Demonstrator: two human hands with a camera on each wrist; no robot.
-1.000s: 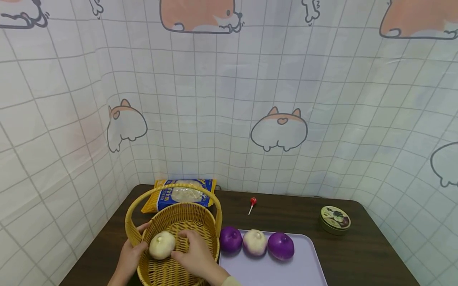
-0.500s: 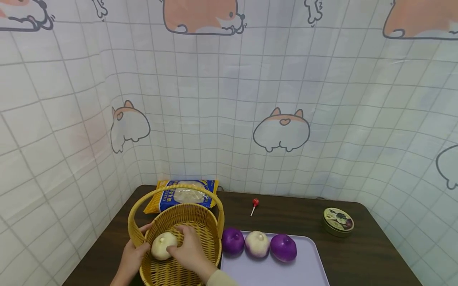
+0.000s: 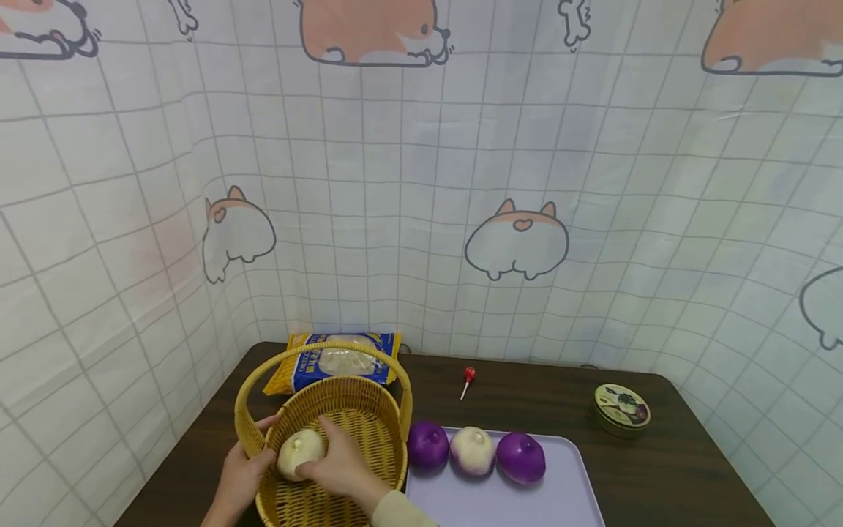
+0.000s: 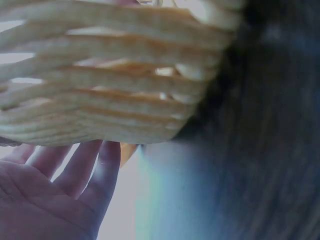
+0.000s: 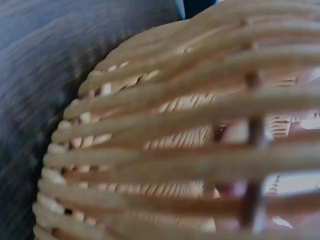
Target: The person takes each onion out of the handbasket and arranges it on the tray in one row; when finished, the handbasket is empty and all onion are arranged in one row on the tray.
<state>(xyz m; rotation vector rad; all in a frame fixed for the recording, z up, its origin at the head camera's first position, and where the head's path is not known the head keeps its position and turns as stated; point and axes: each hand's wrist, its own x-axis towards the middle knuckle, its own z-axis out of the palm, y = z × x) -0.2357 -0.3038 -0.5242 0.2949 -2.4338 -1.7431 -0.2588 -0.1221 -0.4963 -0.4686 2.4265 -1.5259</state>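
In the head view a yellow wicker basket [image 3: 375, 432] with a tall arched handle stands at the left of the table. A white onion [image 3: 301, 443] lies inside, against its left wall. My right hand [image 3: 342, 461] reaches into the basket and holds this onion between thumb and fingers. At the left rim my left hand [image 3: 240, 472] grips the basket near the foot of the handle. The left wrist view shows the fingers [image 4: 102, 175] of that hand against the outside of the weave. Woven strands mostly hide the right hand in the right wrist view.
Right of the basket, a lilac tray [image 3: 500, 498] bears a purple onion [image 3: 428, 445], a white-and-purple onion [image 3: 472, 450] and another purple onion [image 3: 521, 457]. Behind are a blue-and-yellow food bag [image 3: 342, 362] and a red lollipop [image 3: 469, 375]. A round tin [image 3: 622, 410] stands at right.
My right hand has moved left inside the basket and closed its thumb and fingers on the white onion. The left hand keeps its grip on the rim.
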